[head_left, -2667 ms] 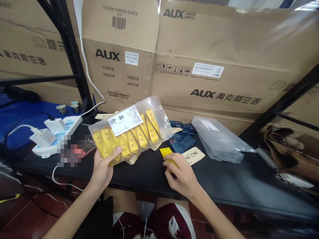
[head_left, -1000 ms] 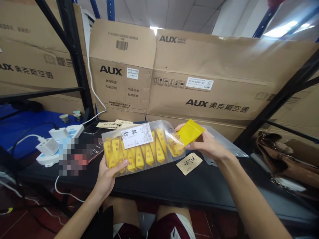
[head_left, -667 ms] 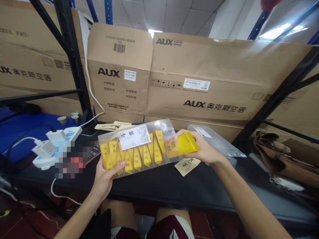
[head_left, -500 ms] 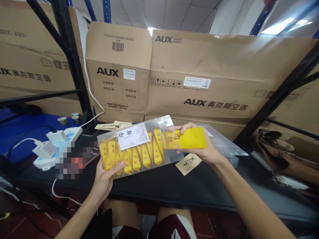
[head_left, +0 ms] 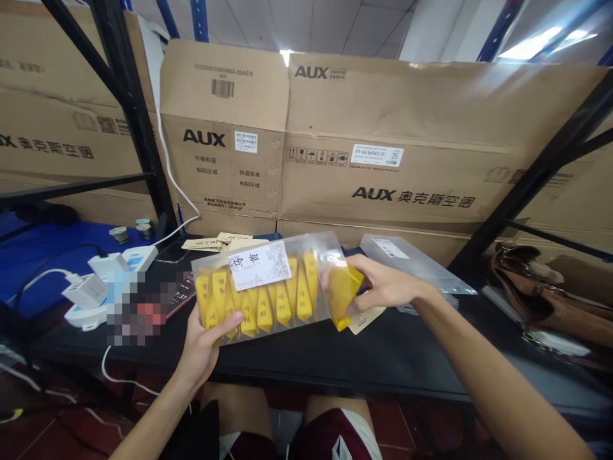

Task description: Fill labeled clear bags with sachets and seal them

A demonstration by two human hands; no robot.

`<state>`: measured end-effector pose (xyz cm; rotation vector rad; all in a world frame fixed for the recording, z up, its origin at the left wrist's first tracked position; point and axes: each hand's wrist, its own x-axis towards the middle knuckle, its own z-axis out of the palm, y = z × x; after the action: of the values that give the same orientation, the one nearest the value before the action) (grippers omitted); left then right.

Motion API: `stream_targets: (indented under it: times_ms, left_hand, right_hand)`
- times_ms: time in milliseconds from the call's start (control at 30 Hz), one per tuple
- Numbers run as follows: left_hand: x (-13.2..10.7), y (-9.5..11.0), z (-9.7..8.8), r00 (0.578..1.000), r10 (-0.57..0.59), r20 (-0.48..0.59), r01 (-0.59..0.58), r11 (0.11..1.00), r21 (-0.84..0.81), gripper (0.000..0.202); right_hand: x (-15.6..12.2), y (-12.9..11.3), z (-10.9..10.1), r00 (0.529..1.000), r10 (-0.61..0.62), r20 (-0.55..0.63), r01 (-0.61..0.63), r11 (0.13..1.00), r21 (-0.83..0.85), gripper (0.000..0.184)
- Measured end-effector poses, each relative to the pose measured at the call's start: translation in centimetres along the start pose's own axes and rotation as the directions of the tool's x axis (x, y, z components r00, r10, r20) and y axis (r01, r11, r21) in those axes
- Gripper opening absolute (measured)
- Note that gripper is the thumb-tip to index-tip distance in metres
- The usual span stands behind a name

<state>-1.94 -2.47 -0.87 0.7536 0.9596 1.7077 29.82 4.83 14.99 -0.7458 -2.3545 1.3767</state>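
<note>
Flattened AUX cardboard cartons fill the far background, behind a black steel rack upright. Far left, beyond the black shelf top: blue cloth. On the shelf, a white power strip with white USB chargers plugged in, and a pixelated patch hiding whatever lies there.

Left hand is under the left end of a clear plastic bag, palm up, fingers curled round the near edge, thumb across the front, bag held up off the shelf. Bag is packed with upright yellow sachets and carries a white printed label. Its long axis runs left-right.

One separate yellow sachet is at the bag's right end, long axis roughly near-far and tilted, crossing the bag's axis. Right hand is the nearer hand, reaching in from the right, thumb and fingers closed on the sachet in a pinch. Glare on the film here: looks partly inside the bag mouth, can't confirm how far.

Further right: cream card tag on the shelf just below the right hand, clear plastic case on the far side, brown leather handbag at far right.
</note>
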Motion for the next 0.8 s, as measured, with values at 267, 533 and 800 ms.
stream_targets:
  times_ms: [267,533,800]
  left_hand:
    - [0.2,0.2,-0.1,0.998,-0.050,-0.025,0.049,0.998,-0.031,0.086]
    - [0.2,0.0,-0.2,0.999,-0.034,0.002,0.034,0.999,-0.037,0.086]
    - [0.4,-0.1,-0.1,0.999,0.019,-0.027,-0.020,0.999,-0.027,0.079]
  right_hand:
    - [1.8,1.4,0.4,0.944,-0.107,-0.313,0.133,0.989,0.064,0.033]
    - [3.4,1.2,1.4,0.845,-0.093,-0.527,0.174,0.979,0.106,0.041]
    - [4.0,2.2,1.7,0.782,-0.085,-0.618,0.243,0.954,0.176,0.035]
